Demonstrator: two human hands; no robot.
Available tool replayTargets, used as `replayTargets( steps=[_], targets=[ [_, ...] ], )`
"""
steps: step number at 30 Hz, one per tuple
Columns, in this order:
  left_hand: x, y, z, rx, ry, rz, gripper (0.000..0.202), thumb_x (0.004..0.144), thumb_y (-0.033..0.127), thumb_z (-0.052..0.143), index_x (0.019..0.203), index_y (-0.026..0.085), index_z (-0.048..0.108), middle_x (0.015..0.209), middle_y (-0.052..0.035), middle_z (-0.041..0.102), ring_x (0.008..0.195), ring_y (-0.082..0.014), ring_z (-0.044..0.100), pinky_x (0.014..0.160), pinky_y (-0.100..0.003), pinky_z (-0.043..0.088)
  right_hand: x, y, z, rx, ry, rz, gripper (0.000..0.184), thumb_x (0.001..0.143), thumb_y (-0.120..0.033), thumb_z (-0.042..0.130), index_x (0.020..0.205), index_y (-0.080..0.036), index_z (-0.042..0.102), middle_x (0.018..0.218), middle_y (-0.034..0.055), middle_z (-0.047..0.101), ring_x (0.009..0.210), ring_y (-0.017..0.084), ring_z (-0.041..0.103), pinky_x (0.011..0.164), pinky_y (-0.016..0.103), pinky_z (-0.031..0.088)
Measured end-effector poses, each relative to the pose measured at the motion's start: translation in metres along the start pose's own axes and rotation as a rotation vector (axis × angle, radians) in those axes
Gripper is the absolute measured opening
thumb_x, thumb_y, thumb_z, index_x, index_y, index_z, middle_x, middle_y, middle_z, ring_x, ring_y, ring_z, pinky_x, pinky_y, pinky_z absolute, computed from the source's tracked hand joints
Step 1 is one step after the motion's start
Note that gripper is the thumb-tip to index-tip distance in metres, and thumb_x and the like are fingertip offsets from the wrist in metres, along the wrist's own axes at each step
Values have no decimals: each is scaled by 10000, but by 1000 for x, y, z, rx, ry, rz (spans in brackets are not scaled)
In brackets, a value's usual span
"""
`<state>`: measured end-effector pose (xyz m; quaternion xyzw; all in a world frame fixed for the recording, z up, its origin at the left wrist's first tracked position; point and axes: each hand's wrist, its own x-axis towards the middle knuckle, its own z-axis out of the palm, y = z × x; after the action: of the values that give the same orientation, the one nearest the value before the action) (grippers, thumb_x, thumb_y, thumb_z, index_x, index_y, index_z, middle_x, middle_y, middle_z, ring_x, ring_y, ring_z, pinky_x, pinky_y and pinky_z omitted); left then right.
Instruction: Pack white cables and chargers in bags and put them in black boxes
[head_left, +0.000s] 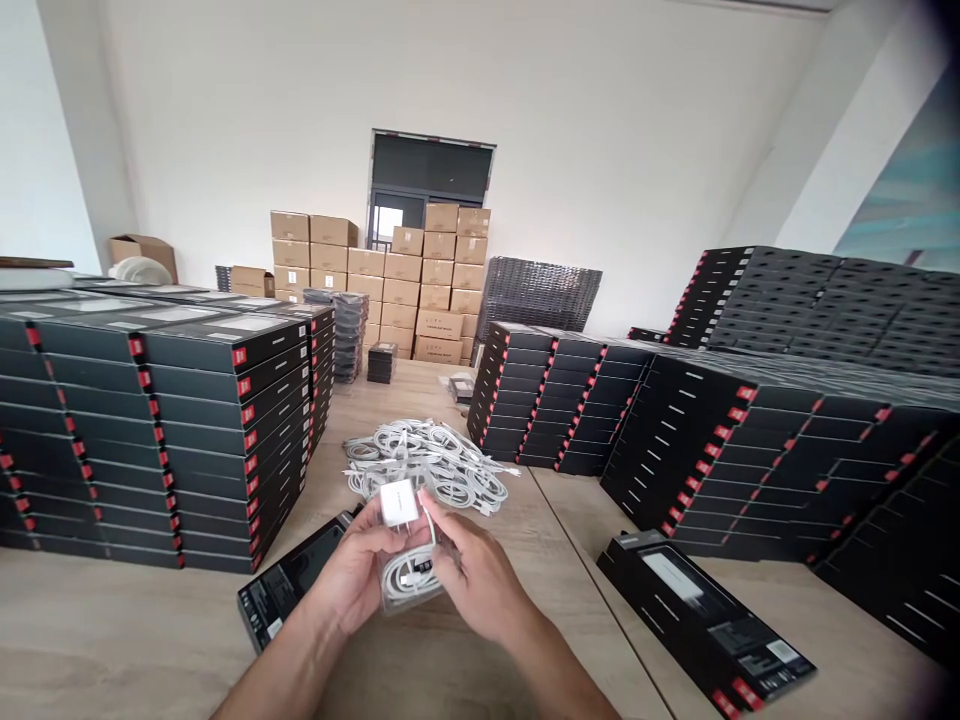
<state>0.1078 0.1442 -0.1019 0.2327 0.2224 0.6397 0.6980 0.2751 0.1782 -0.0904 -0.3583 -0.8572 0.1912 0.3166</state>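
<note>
A clear plastic tray (411,604) is held between my hands, over the table. In its upper part sits a white charger plug (398,503) with its prongs showing, and below lies a coiled white cable (397,582). My left hand (354,570) is closed round the tray's left side, thumb near the plug. My right hand (474,565) has its fingers closed on the cable at the tray's right side. Just beyond them lies a pile of coiled white cables (457,465). A black box (289,578) lies partly behind my left forearm.
Stacks of black boxes stand at the left (202,440) and right (555,400) of the table (555,600). One black box (705,620) lies at the front right. Brown cartons (401,268) are piled by the far wall.
</note>
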Motion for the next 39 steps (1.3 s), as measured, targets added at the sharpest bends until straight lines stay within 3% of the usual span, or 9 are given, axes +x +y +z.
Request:
replayTargets(
  steps=[4,11,16,19,23,25,27,31,39],
  targets=[
    [0,-2,4,-1,41,13,451,532,8,681,954,169,691,866,-74,759,832,-207,693,872,-350,504,0,4,2,-46,23,0,498,964,-220,331,1441,-306,443,1214,45,693,1074,213,648,928,347,519],
    [-1,-5,4,26,69,41,511,534,9,663,1013,187,674,851,-50,754,814,-200,686,802,-322,514,0,13,27,-55,110,2,518,970,-216,330,1478,-304,376,1151,57,708,974,206,679,852,323,532],
    [0,4,2,65,-30,90,580,538,-3,652,1084,192,639,918,-53,754,825,-201,692,803,-320,516,1,10,30,279,114,17,493,992,-298,348,1485,-309,361,1473,39,485,1332,219,463,1114,377,358],
    [3,9,-1,56,-45,77,601,530,-4,639,1099,188,618,944,-70,754,880,-240,704,857,-377,517,0,7,24,585,15,114,542,950,-314,486,1478,-332,364,1536,9,398,1394,231,374,1148,399,299],
    [5,14,-4,38,-54,75,526,545,-1,621,1042,171,613,980,-100,751,929,-260,704,890,-419,515,-2,2,15,869,-75,265,856,807,-228,666,1523,-353,214,1279,40,631,1057,222,622,904,376,492],
    [5,15,-4,28,-56,78,526,549,-4,613,1047,166,608,1027,-114,743,973,-261,695,891,-410,520,-2,-1,12,981,-65,349,915,781,-219,678,1532,-340,170,1085,22,694,889,189,643,789,339,510],
    [4,15,-5,27,-76,70,578,545,-10,610,1095,167,598,1030,-112,742,958,-252,698,863,-387,532,0,-3,12,1042,-73,405,853,734,-176,679,1495,-290,312,958,12,708,804,170,627,719,297,495],
    [4,10,-6,57,-125,35,679,537,-18,609,1184,187,568,960,-85,751,806,-214,709,750,-337,551,3,-4,18,968,-94,411,613,604,-49,592,1199,-184,641,826,6,716,688,140,581,593,225,424],
    [5,11,-7,76,-55,-13,513,549,-23,584,1028,151,637,955,-120,759,868,-240,717,831,-399,552,0,-6,11,995,-165,450,584,639,-105,611,1202,-258,645,897,-7,713,867,199,636,709,298,517]
  ],
)
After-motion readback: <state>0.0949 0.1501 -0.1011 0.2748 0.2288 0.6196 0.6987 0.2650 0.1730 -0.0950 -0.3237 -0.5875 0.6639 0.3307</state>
